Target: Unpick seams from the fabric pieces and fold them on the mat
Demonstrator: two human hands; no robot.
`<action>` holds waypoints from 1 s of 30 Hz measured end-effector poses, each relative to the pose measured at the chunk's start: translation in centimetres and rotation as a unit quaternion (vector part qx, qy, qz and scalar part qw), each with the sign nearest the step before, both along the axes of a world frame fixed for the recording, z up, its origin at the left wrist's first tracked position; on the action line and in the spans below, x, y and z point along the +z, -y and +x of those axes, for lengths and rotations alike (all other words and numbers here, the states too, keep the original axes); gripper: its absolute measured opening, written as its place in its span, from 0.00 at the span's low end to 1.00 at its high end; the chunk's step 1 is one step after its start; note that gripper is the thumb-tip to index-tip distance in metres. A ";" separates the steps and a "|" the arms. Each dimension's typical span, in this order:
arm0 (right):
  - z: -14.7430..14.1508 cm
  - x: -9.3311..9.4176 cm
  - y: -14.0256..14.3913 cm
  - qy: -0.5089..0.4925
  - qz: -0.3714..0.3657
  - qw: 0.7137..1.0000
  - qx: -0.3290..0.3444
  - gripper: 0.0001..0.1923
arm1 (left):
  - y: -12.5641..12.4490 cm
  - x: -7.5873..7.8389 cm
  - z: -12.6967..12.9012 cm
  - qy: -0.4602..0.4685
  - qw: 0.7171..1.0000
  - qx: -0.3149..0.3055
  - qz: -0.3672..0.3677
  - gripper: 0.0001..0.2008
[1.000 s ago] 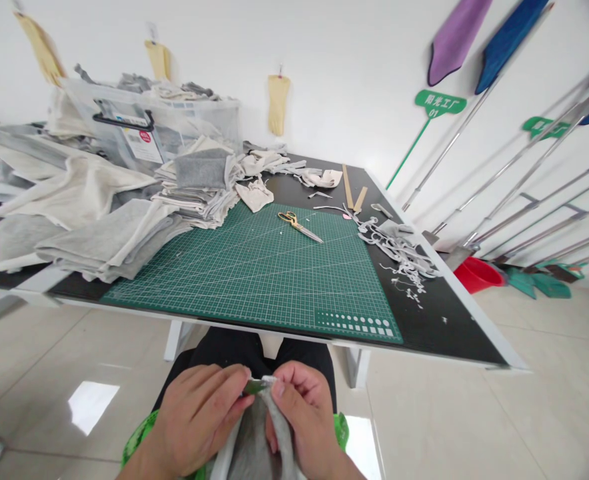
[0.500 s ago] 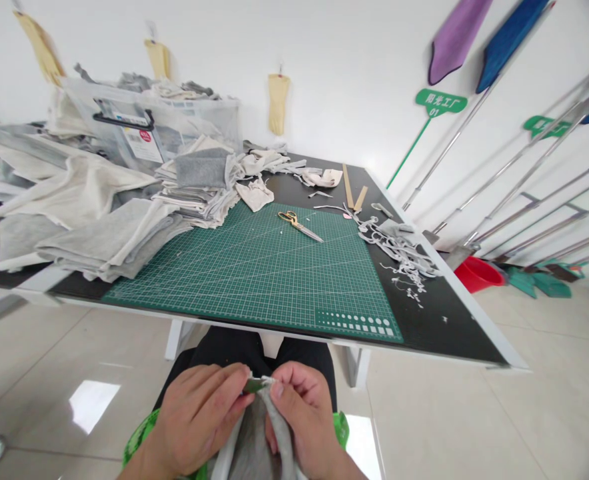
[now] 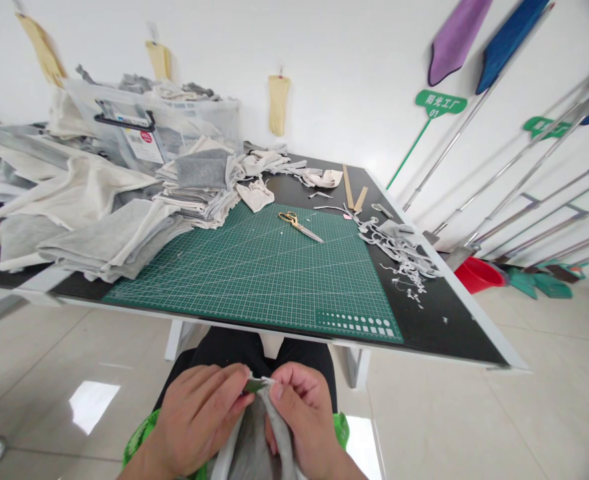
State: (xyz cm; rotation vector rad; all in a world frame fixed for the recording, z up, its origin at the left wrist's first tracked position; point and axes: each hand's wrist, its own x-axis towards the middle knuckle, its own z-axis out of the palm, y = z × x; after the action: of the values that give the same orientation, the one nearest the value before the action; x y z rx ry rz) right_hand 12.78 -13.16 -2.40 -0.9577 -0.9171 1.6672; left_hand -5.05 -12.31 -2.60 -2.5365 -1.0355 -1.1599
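Observation:
My left hand (image 3: 194,420) and my right hand (image 3: 302,417) meet over my lap at the bottom of the view, below the table's front edge. Both pinch the top edge of a piece of grey cloth (image 3: 254,447) that hangs down between them. A small green thing (image 3: 253,385) shows between the fingertips; what it is I cannot tell. Under the cloth, a bright green object (image 3: 139,437) peeks out at both sides of my lap.
A green cutting mat (image 3: 254,280) covers the black table (image 3: 449,327). Gold-handled scissors (image 3: 298,225) lie on the mat's far side. Stacked grey and cream fabric (image 3: 124,227) fills the left; cloth scraps (image 3: 404,257) and wooden rulers (image 3: 353,192) lie right. A red basin (image 3: 479,275) sits on the floor.

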 end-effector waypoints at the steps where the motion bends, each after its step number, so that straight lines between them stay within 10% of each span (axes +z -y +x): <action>1: 0.0 0.0 0.0 0.001 -0.001 1.000 -0.002 0.21 | 0.0 0.0 0.0 0.000 1.000 0.001 -0.001 0.14; 30: -0.3 0.5 0.1 -0.079 -0.044 0.995 0.041 0.21 | 0.0 0.0 -0.2 -0.012 0.999 0.002 0.036 0.12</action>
State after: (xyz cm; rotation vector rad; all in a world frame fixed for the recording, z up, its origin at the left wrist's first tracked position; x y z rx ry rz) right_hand 12.51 -13.23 -1.94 -0.8429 -0.7908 1.8380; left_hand -5.23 -12.34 -2.61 -2.4861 -0.9743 -1.1423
